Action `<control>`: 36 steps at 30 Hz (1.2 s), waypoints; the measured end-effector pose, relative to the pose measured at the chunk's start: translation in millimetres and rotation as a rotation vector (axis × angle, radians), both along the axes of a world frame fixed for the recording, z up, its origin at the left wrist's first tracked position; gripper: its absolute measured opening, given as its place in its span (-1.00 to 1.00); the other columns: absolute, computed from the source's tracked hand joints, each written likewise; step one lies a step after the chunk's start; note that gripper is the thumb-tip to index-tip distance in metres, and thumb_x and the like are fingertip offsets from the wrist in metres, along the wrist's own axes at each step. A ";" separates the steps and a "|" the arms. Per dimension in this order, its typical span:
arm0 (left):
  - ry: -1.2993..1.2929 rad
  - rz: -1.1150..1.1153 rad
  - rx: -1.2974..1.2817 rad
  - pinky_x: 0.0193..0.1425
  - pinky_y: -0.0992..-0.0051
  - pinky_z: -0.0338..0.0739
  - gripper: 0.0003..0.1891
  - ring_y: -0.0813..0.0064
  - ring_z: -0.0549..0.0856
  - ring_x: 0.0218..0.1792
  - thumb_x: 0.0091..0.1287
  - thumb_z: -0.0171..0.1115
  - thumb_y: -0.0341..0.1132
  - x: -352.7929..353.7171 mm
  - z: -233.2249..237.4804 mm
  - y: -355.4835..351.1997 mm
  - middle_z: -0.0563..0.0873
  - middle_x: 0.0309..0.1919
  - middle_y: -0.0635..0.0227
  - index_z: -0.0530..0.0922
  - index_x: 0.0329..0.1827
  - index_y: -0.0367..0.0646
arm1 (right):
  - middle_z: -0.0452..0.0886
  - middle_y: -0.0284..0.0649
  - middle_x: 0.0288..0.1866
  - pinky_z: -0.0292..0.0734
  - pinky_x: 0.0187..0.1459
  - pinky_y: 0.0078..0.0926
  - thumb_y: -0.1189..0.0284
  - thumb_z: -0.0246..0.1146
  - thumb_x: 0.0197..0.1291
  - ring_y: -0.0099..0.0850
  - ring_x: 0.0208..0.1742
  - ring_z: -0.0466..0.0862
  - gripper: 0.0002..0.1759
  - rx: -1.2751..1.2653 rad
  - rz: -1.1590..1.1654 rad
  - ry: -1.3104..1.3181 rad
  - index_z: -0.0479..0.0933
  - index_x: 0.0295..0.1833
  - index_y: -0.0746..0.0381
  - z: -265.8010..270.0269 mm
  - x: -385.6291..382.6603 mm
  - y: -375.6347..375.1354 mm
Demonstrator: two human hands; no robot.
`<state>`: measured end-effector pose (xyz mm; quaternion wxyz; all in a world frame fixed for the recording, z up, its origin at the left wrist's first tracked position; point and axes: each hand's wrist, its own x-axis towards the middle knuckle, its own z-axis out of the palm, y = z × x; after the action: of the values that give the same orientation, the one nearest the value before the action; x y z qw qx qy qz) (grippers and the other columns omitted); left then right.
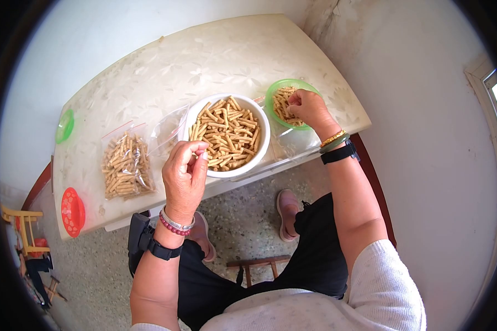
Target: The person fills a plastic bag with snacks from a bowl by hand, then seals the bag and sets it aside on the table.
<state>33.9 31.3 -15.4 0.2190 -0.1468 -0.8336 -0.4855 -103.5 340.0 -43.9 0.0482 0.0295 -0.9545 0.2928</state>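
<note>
A white bowl [265, 144] full of short tan stick pieces [226, 131] stands at the table's near edge. My left hand [183, 175] is at the bowl's near left rim, thumb and fingers closed in a pinch; whatever is between them is hidden. To the right, my right hand [311, 108] reaches over a green bowl [275, 89] holding similar, thinner-looking pieces. Its fingers are closed together at those pieces, and I cannot make out what they grip. Left of the white bowl lies a clear zip bag [128, 165] filled with sticks, beside an emptier clear bag [168, 129].
The pale patterned table [215, 55] meets walls at the back and right. A red oval plastic piece [73, 212] and a green one [65, 126] lie at its left end. Below are a wooden stool [258, 262] and, far left, a yellow wooden chair [25, 223].
</note>
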 end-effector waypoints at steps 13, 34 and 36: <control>-0.021 -0.275 -0.049 -0.47 0.56 0.39 -0.98 0.57 0.54 -0.55 0.28 0.27 -0.51 6.3 4.8 13.2 0.59 -0.49 0.33 0.62 -0.29 -0.27 | 0.69 -0.14 -0.34 0.59 -0.20 -0.40 0.48 0.33 0.11 -0.31 -0.32 0.68 -0.80 -0.240 0.145 0.256 0.63 -0.13 0.26 36.7 30.4 -59.6; 0.070 -0.378 -0.317 -0.45 0.30 0.48 -0.79 0.22 0.59 -0.53 0.15 0.34 -0.39 22.3 -1.9 22.4 0.54 -0.58 0.27 0.50 -0.58 -0.18 | 0.65 -0.06 -0.12 0.57 0.00 -0.22 0.38 0.33 0.07 -0.10 -0.07 0.66 -0.67 0.254 0.382 0.305 0.62 0.00 0.16 10.6 28.4 -157.1; 0.067 -0.373 -0.321 -0.45 0.30 0.48 -0.79 0.22 0.59 -0.52 0.15 0.34 -0.39 23.2 -0.6 19.7 0.55 -0.58 0.27 0.51 -0.58 -0.18 | 0.65 -0.07 -0.09 0.57 0.02 -0.22 0.37 0.31 0.08 -0.09 -0.05 0.66 -0.65 0.345 0.361 0.306 0.62 0.03 0.14 8.2 29.1 -164.1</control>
<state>57.1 51.0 -16.1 0.1272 -0.3469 -0.8507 -0.3739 -74.4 176.0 -35.7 0.1328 0.2505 -0.9511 0.1224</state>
